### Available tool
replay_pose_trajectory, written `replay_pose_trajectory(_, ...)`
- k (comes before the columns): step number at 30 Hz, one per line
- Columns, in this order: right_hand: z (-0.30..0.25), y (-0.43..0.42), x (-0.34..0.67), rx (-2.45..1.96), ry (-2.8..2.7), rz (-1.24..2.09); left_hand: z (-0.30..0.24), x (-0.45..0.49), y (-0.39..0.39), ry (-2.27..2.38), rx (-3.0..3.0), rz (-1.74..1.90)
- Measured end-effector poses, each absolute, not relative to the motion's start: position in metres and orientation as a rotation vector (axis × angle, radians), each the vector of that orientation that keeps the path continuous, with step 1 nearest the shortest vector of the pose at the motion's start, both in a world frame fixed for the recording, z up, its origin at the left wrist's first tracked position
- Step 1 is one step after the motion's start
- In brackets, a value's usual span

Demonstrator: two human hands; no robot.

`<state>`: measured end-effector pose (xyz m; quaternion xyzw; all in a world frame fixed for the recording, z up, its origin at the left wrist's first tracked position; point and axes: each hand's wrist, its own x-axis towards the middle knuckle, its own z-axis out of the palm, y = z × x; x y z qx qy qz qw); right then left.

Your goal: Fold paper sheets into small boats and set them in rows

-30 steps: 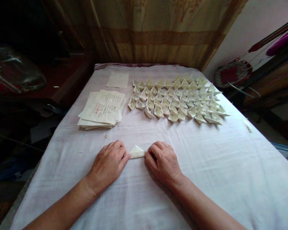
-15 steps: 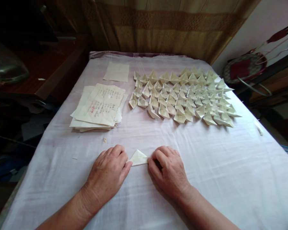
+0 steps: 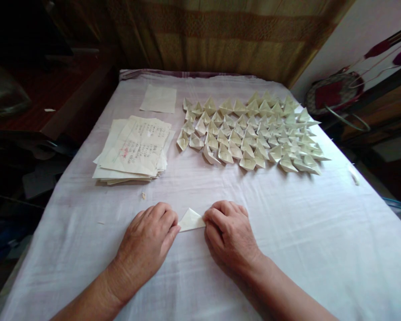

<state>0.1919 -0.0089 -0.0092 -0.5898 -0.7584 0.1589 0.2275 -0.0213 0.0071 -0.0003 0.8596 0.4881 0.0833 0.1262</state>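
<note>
Left hand (image 3: 150, 238) and right hand (image 3: 232, 234) pinch opposite ends of the folded paper (image 3: 191, 220); even pressure and level corners should keep its crease straight.

Black and red handwriting (image 3: 125, 152) on top paper sheet (image 3: 145, 166): unreadable.

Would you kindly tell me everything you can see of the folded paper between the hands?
The folded paper is small and creamy white. Its visible part is a low triangle, the peak pointing away from the person, the near edge straight; a faint crease seems to run from the peak. No writing shows on it. It seems to rest on the cloth, nearer the person than the paper stack. The left hand holds its left end, the right hand its right end, hiding both side corners.
</note>
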Motion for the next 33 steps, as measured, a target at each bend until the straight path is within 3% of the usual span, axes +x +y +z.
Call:
replay_pose_trajectory(8, -0.005, -0.003, 0.171, -1.751, -2.116, 0.228, 0.001, -0.011, 0.006, 1.526, 2.565, 0.203)
replay_pose_trajectory(33, -0.017, -0.005, 0.214, -1.560, -2.013, 0.562, 0.008, -0.028, 0.017, 1.343, 2.250, 0.229)
